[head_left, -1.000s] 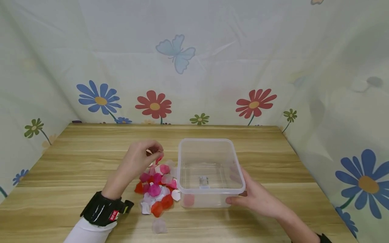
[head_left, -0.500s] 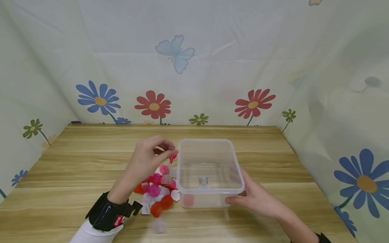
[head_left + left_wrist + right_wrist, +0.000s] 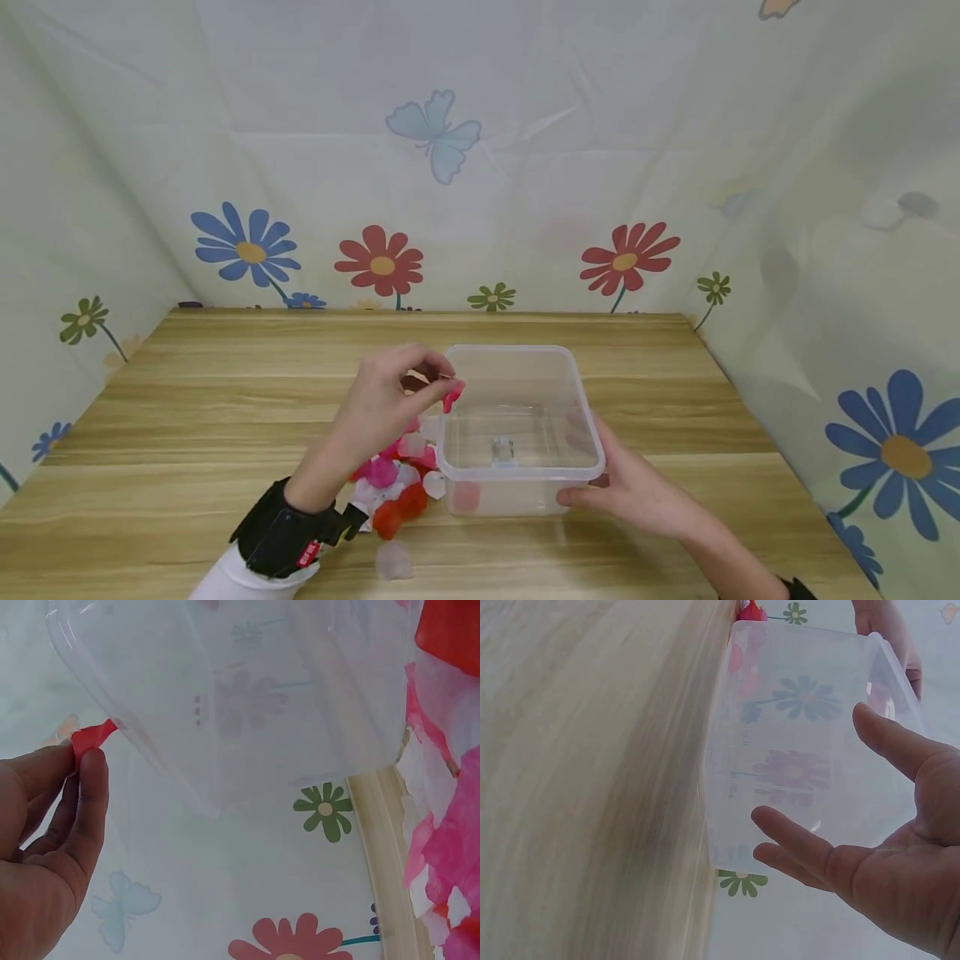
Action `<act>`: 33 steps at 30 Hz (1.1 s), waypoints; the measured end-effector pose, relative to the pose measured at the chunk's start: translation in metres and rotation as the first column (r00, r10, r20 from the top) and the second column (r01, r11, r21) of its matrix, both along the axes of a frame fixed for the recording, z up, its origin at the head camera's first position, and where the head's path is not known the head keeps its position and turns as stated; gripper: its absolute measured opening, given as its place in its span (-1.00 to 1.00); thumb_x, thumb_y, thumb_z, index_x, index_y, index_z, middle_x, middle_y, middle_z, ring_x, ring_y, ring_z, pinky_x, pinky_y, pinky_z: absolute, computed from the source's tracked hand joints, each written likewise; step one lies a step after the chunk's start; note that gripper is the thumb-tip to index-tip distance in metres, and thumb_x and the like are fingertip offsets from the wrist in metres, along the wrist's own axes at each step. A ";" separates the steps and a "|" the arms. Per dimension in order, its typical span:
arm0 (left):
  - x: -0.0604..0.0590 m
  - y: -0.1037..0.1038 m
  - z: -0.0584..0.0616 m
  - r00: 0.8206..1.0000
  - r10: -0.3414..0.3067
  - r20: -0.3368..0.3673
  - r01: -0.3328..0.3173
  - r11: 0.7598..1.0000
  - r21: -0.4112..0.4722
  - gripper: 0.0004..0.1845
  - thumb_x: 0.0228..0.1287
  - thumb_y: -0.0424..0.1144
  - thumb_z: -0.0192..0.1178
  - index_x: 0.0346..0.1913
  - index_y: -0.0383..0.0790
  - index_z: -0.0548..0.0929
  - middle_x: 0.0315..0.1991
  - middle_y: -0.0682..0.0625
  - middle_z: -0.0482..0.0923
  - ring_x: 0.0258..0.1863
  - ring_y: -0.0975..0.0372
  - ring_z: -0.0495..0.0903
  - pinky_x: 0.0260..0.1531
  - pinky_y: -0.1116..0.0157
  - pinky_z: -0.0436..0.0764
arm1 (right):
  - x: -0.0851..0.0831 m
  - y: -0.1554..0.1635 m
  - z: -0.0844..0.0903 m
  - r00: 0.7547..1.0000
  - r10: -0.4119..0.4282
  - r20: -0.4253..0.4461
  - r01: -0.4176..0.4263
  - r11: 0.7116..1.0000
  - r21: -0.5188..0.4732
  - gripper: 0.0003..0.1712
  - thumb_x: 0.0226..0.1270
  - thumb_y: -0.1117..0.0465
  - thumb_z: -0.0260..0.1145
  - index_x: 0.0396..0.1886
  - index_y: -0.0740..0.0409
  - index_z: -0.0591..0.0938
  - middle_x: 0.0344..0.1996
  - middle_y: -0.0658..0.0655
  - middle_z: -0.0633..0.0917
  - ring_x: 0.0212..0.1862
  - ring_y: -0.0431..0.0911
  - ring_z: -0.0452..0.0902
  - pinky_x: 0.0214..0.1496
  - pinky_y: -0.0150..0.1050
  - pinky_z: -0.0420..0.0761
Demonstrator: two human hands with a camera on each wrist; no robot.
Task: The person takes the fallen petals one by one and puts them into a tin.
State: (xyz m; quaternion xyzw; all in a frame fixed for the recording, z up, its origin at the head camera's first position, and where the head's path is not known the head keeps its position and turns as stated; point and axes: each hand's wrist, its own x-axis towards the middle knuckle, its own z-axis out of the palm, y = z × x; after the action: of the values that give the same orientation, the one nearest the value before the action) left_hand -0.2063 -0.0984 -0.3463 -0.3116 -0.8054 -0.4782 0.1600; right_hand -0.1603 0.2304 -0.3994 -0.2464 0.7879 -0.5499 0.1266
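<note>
My left hand [image 3: 397, 392] pinches a pinkish-red fabric petal [image 3: 452, 397] between thumb and fingertips, at the left rim of a clear plastic box [image 3: 517, 493]. In the left wrist view the petal [image 3: 93, 738] overlaps the box's edge. The box stands upright without a lid. Against its right side lies my right hand [image 3: 637, 483], thumb at the front wall. The right wrist view has that hand's thumb and fingers [image 3: 795, 836] spread and nearly straight along the wall. Left of the box is a heap of pink, red and white petals [image 3: 382, 473], partly covered by my left forearm.
One pale petal [image 3: 393, 560] lies apart, nearer the front edge. A pink spot [image 3: 466, 497] shows through the box's lower left front. The wooden table [image 3: 247, 367] ends at a flower-printed cloth [image 3: 517, 208] behind and at the sides.
My left hand has moved right from above the petal heap to the box's left rim, carrying the pinkish-red petal. The right hand and the box stay where they were.
</note>
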 end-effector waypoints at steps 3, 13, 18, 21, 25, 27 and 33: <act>0.000 0.005 -0.001 1.000 -0.026 0.009 0.026 1.000 -0.002 -0.80 0.19 -0.38 0.50 -0.16 -0.15 0.73 -0.27 0.18 0.68 -0.32 0.36 0.66 -0.27 0.30 0.73 | 0.001 0.001 0.000 1.000 -0.010 0.000 0.010 1.000 0.010 0.25 0.26 0.28 0.54 0.68 0.02 -0.13 0.46 0.51 0.21 0.27 0.44 0.37 -0.03 -0.16 0.70; 0.000 0.014 -0.003 0.992 -0.128 -0.001 0.128 0.992 -0.019 -0.79 0.18 -0.46 0.47 -0.17 -0.20 0.71 -0.27 0.12 0.67 -0.26 0.32 0.68 -0.24 0.34 0.72 | 0.001 0.001 0.000 1.000 -0.010 0.001 0.010 1.000 0.004 0.26 0.25 0.30 0.54 0.68 0.02 -0.13 0.46 0.52 0.19 0.32 0.46 0.31 -0.05 -0.16 0.70; -0.002 0.014 -0.006 0.984 -0.176 0.013 0.176 0.983 -0.050 -0.74 0.21 -0.43 0.47 -0.06 -0.23 0.68 -0.20 0.06 0.68 -0.20 0.31 0.69 -0.18 0.35 0.71 | 0.000 0.001 -0.001 1.000 0.001 0.001 -0.001 1.000 -0.004 0.25 0.25 0.30 0.54 0.69 -0.04 -0.12 0.48 0.49 0.19 0.34 0.47 0.27 -0.05 -0.16 0.70; -0.002 0.014 -0.008 0.981 -0.192 0.018 0.193 0.980 -0.058 -0.66 0.20 -0.43 0.47 0.02 -0.24 0.65 -0.14 0.03 0.68 -0.14 0.29 0.69 -0.12 0.34 0.70 | 0.000 0.001 -0.001 1.000 0.006 0.003 -0.006 1.000 -0.009 0.24 0.25 0.31 0.54 0.68 -0.06 -0.10 0.46 0.48 0.21 0.31 0.47 0.31 -0.04 -0.15 0.70; -0.002 0.013 -0.008 0.982 -0.188 -0.010 0.187 0.980 -0.062 -0.62 0.22 -0.43 0.46 0.08 -0.24 0.63 -0.05 0.01 0.67 -0.04 0.25 0.68 -0.03 0.32 0.67 | 0.000 0.001 -0.001 1.000 0.001 0.003 -0.001 1.000 -0.003 0.24 0.25 0.30 0.54 0.68 -0.03 -0.11 0.46 0.49 0.21 0.30 0.46 0.32 -0.05 -0.16 0.70; -0.002 0.011 -0.008 0.984 -0.178 -0.031 0.175 0.982 -0.063 -0.64 0.26 -0.40 0.44 0.09 -0.23 0.62 -0.02 0.02 0.66 0.00 0.24 0.67 -0.01 0.30 0.67 | 0.000 0.001 -0.001 1.000 -0.002 0.001 0.002 1.000 0.000 0.25 0.25 0.29 0.54 0.68 -0.03 -0.11 0.46 0.49 0.20 0.31 0.46 0.31 -0.05 -0.16 0.70; -0.006 0.001 -0.007 0.991 -0.107 -0.079 0.103 0.993 -0.056 -0.72 0.34 -0.37 0.38 0.07 -0.21 0.63 -0.05 0.04 0.65 -0.05 0.22 0.64 -0.06 0.26 0.70 | 0.000 0.002 0.000 1.000 -0.001 0.000 0.001 1.000 0.000 0.25 0.25 0.28 0.54 0.69 -0.07 -0.11 0.47 0.48 0.20 0.32 0.46 0.30 -0.04 -0.16 0.70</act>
State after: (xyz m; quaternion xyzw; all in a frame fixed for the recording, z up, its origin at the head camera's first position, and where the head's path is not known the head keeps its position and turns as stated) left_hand -0.2124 -0.0978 -0.3535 -0.3771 -0.7927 -0.4517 0.1594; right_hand -0.1603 0.2326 -0.3997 -0.2463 0.7879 -0.5501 0.1262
